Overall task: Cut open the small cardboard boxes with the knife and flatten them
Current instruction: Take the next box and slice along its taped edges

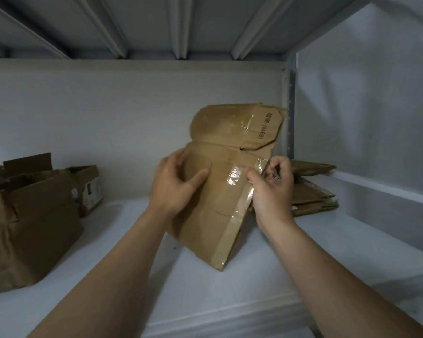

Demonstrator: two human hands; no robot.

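Left hand (pixel 176 186) grips the half-flattened box (pixel 220 215), thumb across its face; right hand (pixel 272 191) pinches its taped edge, curled round a dark object (pixel 277 172).

Box (pixel 216 215) between left hand (pixel 174 189), right hand (pixel 271 193)

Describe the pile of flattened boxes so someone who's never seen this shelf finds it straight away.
On the white shelf, look to its right end. The pile of flattened boxes lies there, behind the right hand that grips the knife. Unlike the open boxes standing on the left and the taped box in the left hand, it lies flat in layers.
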